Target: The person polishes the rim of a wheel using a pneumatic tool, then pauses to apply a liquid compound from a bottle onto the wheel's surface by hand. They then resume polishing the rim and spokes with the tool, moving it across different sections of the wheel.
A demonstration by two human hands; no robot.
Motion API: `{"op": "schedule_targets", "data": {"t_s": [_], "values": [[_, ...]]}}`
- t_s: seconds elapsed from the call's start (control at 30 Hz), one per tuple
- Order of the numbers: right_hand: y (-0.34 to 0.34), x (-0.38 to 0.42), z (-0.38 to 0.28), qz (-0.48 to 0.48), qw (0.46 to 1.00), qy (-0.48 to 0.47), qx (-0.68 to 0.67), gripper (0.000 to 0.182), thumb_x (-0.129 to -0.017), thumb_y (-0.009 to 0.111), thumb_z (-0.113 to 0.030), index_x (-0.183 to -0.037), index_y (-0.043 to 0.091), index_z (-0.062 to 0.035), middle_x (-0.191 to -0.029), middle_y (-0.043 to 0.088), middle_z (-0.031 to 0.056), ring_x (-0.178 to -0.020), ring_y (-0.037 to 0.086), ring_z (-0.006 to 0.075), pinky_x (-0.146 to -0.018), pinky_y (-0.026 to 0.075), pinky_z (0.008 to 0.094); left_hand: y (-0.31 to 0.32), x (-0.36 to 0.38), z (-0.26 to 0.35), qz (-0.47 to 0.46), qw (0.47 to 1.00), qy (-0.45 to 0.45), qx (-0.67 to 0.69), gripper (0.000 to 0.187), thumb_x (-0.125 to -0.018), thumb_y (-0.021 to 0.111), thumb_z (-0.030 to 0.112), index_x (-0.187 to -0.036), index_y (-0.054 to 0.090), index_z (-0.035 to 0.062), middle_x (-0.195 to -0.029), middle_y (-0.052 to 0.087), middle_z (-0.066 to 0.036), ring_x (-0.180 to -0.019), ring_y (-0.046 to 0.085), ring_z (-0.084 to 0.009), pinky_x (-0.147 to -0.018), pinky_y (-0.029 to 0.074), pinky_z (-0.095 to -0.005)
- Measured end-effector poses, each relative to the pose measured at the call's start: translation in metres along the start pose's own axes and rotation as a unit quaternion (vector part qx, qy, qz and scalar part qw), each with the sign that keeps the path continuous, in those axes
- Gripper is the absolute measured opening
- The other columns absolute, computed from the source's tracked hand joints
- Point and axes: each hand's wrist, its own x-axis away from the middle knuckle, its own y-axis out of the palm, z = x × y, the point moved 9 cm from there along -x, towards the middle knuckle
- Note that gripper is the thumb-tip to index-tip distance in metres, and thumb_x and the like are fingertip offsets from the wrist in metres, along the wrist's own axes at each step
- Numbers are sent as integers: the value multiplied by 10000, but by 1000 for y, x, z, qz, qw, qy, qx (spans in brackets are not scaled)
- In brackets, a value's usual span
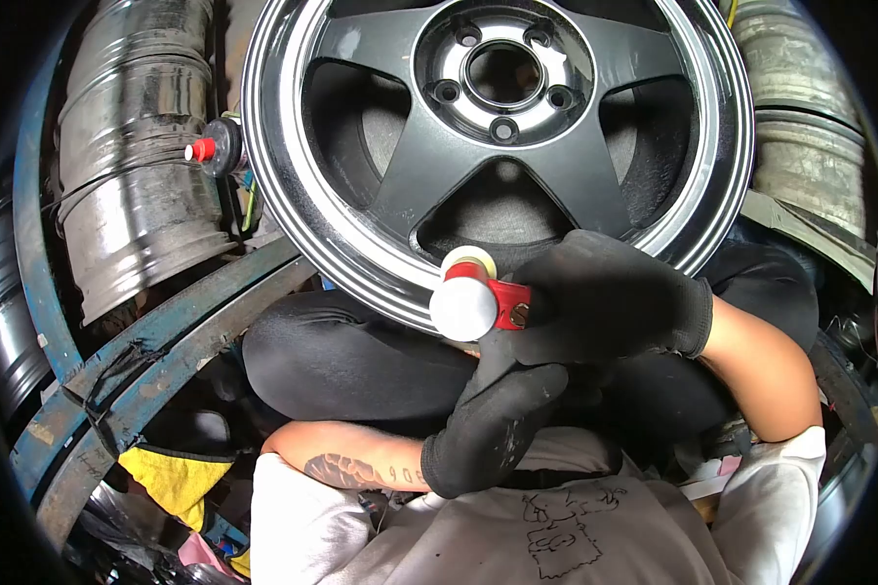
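Note:
A dark grey five-spoke car wheel (pixel 498 185) with a bright polished lip lies face up in front of me. At its near rim is a small red-and-silver angle polisher (pixel 462 309), its pale round pad partly showing beyond the silver head. My right hand (pixel 605 300), in a black glove, wraps closed over the polisher's red body. My left hand (pixel 502 414), gloved too, is closed beneath it, with a finger reaching up to the silver head. Both hands hide most of the tool's body.
Silver wheel barrels (pixel 141 166) stand at the left, and another barrel (pixel 805 161) at the right. A blue metal frame (pixel 156 327) crosses the left side. Near it are a yellow cloth (pixel 174 485) and a black round tool with a red knob (pixel 222 146).

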Motion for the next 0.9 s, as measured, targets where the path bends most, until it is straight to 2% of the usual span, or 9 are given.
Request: {"op": "schedule_targets", "data": {"t_s": [0.07, 0.17, 0.27, 0.47, 0.53, 0.6, 0.67, 0.77, 0.9], "values": [[0, 2, -1, -40, 999, 33, 12, 379, -844, 743, -368, -1018, 717, -32, -897, 732, 190, -873, 708, 409, -757, 563, 465, -5, -1, -8, 7, 1000, -18, -17, 460, -1019, 508, 129, -1455, 441, 0, -1334, 593, -165, -1205, 617, -259, -1091, 460, -412], [3, 20, 12, -82, 989, 107, -59, 342, -899, 724, -373, -983, 724, -41, -814, 708, 205, -762, 704, 385, -683, 550, 427, 4, -4, -23, -31, 997, -63, 12, 446, -1015, 552, 150, -1428, 473, 2, -1302, 610, -162, -1197, 614, -235, -1062, 479, -389], [-14, 46, 14, -12, 994, 32, -105, 360, -894, 751, -397, -1018, 742, -59, -829, 717, 190, -768, 714, 367, -686, 551, 412, 20, -16, -25, -63, 994, -78, -51, 447, -1001, 609, 179, -1392, 497, -8, -1213, 648, -138, -1136, 642, -206, -1006, 513, -355], [-20, 65, 21, -15, 996, 64, -65, 333, -888, 774, -380, -995, 747, -66, -796, 711, 166, -730, 708, 340, -667, 538, 394, 26, -35, -40, -69, 984, -88, -136, 487, -998, 644, 129, -1411, 439, -29, -1065, 664, -66, -997, 663, -148, -947, 535, -294], [-18, 68, 25, 27, 994, 0, -108, 339, -894, 769, -383, -967, 743, -53, -744, 700, 152, -671, 701, 304, -633, 532, 375, 27, -41, -44, -67, 962, -119, -235, 685, -919, 588, 1, -1535, 288, 6, -1328, 535, -182, -1182, 618, -238, -1016, 531, -389], [-16, 68, 28, 8, 983, 26, -184, 358, -908, 748, -393, -930, 738, -35, -687, 683, 125, -609, 686, 247, -594, 522, 350, 35, -42, -39, -81, 957, -107, -256, 751, -915, 585, -26, -1575, 227, 5, -1388, 511, -213, -1213, 611, -252, -1023, 531, -398], [-5, 72, 33, -90, 944, 159, -275, 395, -928, 714, -410, -889, 733, -18, -637, 661, 90, -559, 663, 184, -559, 511, 323, 45, -34, -22, -106, 968, -53, -222, 681, -974, 608, 27, -1547, 244, -19, -1298, 562, -178, -1136, 628, -210, -982, 533, -345], [10, 65, 38, -146, 935, 211, -244, 441, -943, 667, -429, -832, 731, -7, -617, 637, 48, -557, 640, 122, -542, 503, 302, 55, -21, -9, -136, 966, 4, -221, 622, -1019, 554, 39, -1557, 245, -16, -1329, 540, -179, -1171, 610, -216, -978, 535, -346], [4, 52, 39, -45, 981, 104, -156, 384, -890, 702, -390, -817, 722, -14, -644, 664, 125, -594, 681, 265, -582, 535, 377, 42, -17, -17, -144, 979, -37, -143, 542, -1042, 506, 62, -1544, 311, -4, -1345, 535, -175, -1206, 599, -239, -996, 534, -366]]}}
